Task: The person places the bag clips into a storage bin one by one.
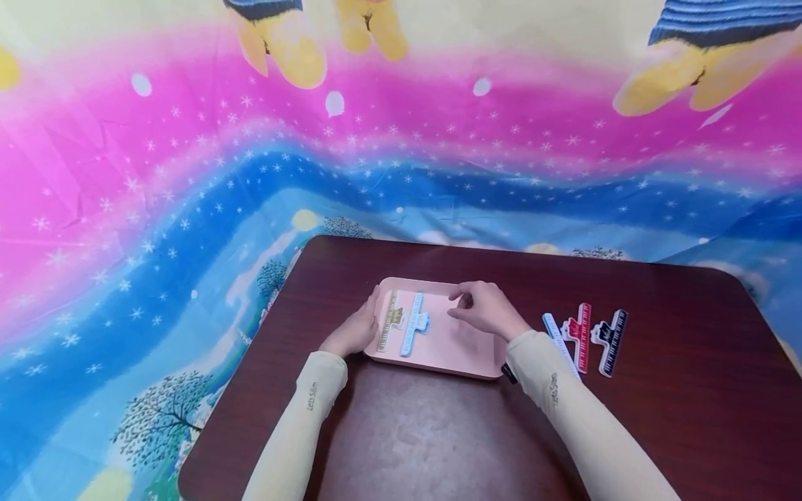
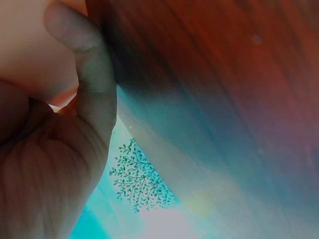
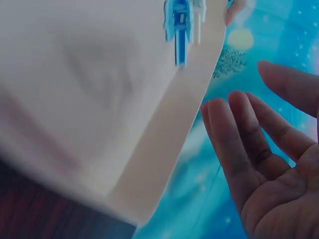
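Observation:
A pink tray lies in the middle of the dark wooden table. Inside it, at the left, lie a gold clip and a light blue clip. My left hand grips the tray's left rim, and my thumb lies along the tray's edge. My right hand hovers over the tray's right half with relaxed fingers and holds nothing. The right wrist view shows the tray and the blue clip beside the hand.
On the table to the right of the tray lie a blue clip, a red clip and a black clip, side by side. A colourful printed cloth covers the floor around the table and hangs behind it.

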A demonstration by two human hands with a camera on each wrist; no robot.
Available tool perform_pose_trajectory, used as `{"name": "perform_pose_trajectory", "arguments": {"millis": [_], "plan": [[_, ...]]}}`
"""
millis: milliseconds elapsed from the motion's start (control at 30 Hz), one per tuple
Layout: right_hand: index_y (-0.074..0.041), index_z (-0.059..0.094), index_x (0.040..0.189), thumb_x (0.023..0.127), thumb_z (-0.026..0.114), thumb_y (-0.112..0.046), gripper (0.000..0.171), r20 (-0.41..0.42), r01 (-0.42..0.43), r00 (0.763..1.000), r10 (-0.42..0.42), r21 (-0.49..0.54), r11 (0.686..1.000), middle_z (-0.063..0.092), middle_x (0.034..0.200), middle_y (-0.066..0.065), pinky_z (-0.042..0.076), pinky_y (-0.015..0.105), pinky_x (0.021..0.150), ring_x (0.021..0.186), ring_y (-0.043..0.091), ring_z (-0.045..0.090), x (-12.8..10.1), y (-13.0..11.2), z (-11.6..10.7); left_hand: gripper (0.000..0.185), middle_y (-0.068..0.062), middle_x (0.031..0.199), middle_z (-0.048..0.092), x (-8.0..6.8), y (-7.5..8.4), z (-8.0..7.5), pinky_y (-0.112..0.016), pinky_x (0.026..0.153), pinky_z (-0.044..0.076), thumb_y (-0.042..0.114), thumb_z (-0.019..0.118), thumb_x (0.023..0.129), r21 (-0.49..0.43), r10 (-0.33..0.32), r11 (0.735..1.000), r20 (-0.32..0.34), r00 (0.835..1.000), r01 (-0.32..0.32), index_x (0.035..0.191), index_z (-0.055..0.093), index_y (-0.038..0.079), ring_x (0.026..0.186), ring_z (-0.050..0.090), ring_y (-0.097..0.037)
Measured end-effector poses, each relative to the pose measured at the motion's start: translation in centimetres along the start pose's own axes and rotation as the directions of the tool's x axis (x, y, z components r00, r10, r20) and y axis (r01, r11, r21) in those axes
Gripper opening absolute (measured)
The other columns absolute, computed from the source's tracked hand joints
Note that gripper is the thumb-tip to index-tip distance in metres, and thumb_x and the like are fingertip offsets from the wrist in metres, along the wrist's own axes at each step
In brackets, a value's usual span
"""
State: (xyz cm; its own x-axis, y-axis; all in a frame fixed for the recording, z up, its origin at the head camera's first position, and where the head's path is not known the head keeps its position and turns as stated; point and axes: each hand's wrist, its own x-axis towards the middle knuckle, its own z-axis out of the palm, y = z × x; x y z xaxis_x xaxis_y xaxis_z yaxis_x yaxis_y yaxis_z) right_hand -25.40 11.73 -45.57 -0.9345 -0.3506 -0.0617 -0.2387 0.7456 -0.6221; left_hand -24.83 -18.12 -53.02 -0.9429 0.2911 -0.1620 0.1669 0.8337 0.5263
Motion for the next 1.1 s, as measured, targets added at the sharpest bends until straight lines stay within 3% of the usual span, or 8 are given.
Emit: {"name": "perform_pose_trajectory", "arguments": {"millis": [100, 300, 467, 700, 1100], "plan": [[-0.007, 0.075, 0.115, 0.090, 0.080, -0.019, 0.028, -0.010, 0.027, 1.000, -0.027, 0.012, 1.000, 0.071, 0.085, 0.003, 0.054, 0.033, 0.071, 0.079, 0.018, 0.063, -0.9, 0.9, -0.6, 0.068, -0.019, 0.172, 0.017, -0.1, -0.1, 0.1, -0.044, 0.128, 0.026, 0.014, 0.034, 0.110, 0.003, -0.013, 1.000, 0.009, 1.000, 0.013, 0.167, -0.002, 0.004, 0.158, 0.025, -0.029], [-0.006, 0.075, 0.115, 0.090, 0.079, -0.018, 0.029, -0.055, 0.050, 0.997, -0.053, -0.054, 0.997, 0.071, 0.088, 0.004, 0.052, 0.034, 0.073, 0.082, 0.019, 0.064, -2.5, 2.8, -2.3, 0.069, -0.020, 0.172, 0.018, -0.2, -0.1, -0.1, -0.045, 0.128, 0.026, 0.013, 0.036, 0.110, 0.002, -0.028, 1.000, 0.007, 1.000, 0.028, 0.167, -0.002, 0.006, 0.157, 0.025, -0.030], [-0.005, 0.074, 0.118, 0.091, 0.079, -0.019, 0.031, -0.058, 0.014, 0.998, -0.019, -0.086, 0.996, 0.071, 0.091, 0.005, 0.052, 0.036, 0.073, 0.081, 0.020, 0.061, -3.8, 4.3, -3.6, 0.069, -0.022, 0.171, 0.019, 0.0, -0.1, -0.2, -0.046, 0.128, 0.026, 0.012, 0.036, 0.109, 0.010, -0.026, 1.000, 0.005, 1.000, 0.026, 0.167, -0.001, 0.005, 0.157, 0.025, -0.031], [-0.003, 0.073, 0.121, 0.092, 0.078, -0.019, 0.034, -0.082, -0.014, 0.997, 0.006, -0.100, 0.995, 0.073, 0.097, 0.010, 0.056, 0.049, 0.081, 0.088, 0.025, 0.066, -5.4, 7.2, -5.3, 0.069, -0.026, 0.169, 0.023, 0.0, -0.2, 0.1, -0.047, 0.127, 0.028, 0.010, 0.038, 0.109, 0.013, -0.006, 1.000, -0.008, 1.000, 0.006, 0.166, 0.001, 0.003, 0.154, 0.031, -0.035], [0.001, 0.068, 0.128, 0.093, 0.076, -0.019, 0.041, -0.066, -0.115, 0.992, 0.107, -0.122, 0.986, 0.071, 0.109, 0.021, 0.058, 0.050, 0.079, 0.095, 0.033, 0.066, -7.9, 11.7, -7.4, 0.070, -0.027, 0.169, 0.021, 0.0, 0.1, 0.0, -0.046, 0.129, 0.024, 0.010, 0.037, 0.109, -0.001, -0.005, 1.000, 0.004, 1.000, 0.005, 0.166, -0.002, 0.004, 0.156, 0.026, -0.035]]}}
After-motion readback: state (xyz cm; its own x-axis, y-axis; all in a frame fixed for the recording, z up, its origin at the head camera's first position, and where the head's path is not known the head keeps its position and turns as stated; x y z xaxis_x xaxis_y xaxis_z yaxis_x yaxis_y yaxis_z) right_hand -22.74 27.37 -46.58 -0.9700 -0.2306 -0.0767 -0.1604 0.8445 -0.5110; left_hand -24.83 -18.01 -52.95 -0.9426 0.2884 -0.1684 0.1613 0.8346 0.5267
